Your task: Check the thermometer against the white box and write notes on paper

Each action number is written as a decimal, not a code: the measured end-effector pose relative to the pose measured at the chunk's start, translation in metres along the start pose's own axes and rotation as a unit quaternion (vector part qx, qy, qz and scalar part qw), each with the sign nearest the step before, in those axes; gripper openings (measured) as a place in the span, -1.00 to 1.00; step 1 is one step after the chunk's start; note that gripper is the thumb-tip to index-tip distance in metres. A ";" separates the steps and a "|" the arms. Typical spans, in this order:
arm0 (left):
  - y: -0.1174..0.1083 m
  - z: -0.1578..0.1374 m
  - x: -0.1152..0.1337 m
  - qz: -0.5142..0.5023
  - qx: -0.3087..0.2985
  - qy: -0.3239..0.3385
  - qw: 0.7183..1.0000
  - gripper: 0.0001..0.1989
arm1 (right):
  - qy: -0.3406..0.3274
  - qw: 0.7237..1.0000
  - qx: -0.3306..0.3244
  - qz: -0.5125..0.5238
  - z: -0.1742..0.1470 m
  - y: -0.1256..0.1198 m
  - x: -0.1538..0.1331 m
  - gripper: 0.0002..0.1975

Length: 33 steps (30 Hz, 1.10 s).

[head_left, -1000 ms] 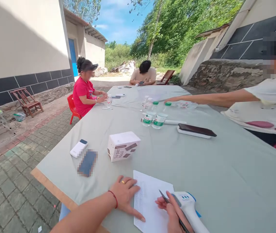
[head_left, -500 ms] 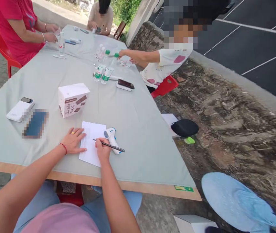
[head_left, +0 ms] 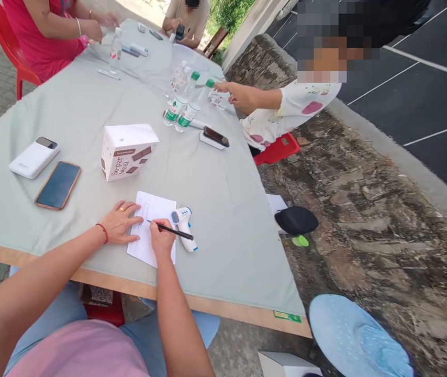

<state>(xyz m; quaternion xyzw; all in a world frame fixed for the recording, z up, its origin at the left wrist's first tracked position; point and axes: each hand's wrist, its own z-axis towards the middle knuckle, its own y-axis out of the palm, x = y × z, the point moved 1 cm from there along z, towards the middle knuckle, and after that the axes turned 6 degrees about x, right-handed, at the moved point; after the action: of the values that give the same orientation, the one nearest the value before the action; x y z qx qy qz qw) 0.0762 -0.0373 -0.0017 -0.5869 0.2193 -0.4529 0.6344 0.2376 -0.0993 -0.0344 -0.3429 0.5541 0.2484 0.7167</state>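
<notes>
My right hand [head_left: 162,240] grips a black pen [head_left: 176,231], its tip at the writing on a white sheet of paper [head_left: 156,204]. Spread flat across the paper's left edge, my left hand [head_left: 121,224] has its fingers apart. A white and blue infrared thermometer [head_left: 185,229] lies just right of the sheet, close to the pen's rear end. Beyond the paper stands a white and brown carton [head_left: 127,153] printed "Su-per Meal". To the left are a phone [head_left: 58,185] in an orange-brown case and a white power bank [head_left: 35,157].
Green-capped water bottles [head_left: 188,110] stand farther up the cloth-covered table [head_left: 231,251], near a dark device on a white box [head_left: 214,137]. Three people sit around the far part. A light blue hat [head_left: 357,335] is at the lower right, beyond the table's corner.
The view has shifted a little. My pen tip has moved slightly left on the paper, toward the written column. The person on the right has a hand raised somewhat off the bottle.
</notes>
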 end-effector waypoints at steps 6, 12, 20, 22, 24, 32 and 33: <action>0.000 0.001 0.001 0.001 -0.004 -0.005 1.000 -0.50 | -0.005 1.000 -0.018 -0.003 -0.002 0.002 0.003 -0.83; 0.002 0.000 0.001 -0.001 -0.004 -0.005 1.000 -0.49 | 0.006 1.000 -0.023 -0.015 -0.002 0.002 0.005 -0.82; 0.002 0.001 0.001 -0.009 -0.001 -0.006 1.000 -0.50 | -0.001 0.999 -0.028 -0.022 -0.002 0.002 0.003 -0.83; 0.002 0.001 0.001 -0.004 -0.003 -0.007 1.000 -0.50 | 0.001 0.999 -0.027 -0.021 -0.002 0.002 0.002 -0.83; 0.002 0.001 0.001 0.000 -0.006 -0.007 1.000 -0.50 | 0.004 0.999 -0.026 -0.020 -0.002 0.002 0.002 -0.84; 0.002 0.001 0.001 0.003 0.003 0.000 1.000 -0.49 | -0.006 0.999 -0.028 -0.016 -0.002 0.001 0.002 -0.86; 0.002 0.000 0.001 0.003 0.006 0.002 1.000 -0.49 | -0.007 0.999 -0.028 -0.014 -0.002 0.001 0.002 -0.86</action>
<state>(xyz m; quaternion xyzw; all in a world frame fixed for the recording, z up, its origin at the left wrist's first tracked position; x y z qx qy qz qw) 0.0775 -0.0379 -0.0029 -0.5819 0.2193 -0.4536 0.6384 0.2364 -0.1006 -0.0372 -0.3687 0.5375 0.2563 0.7138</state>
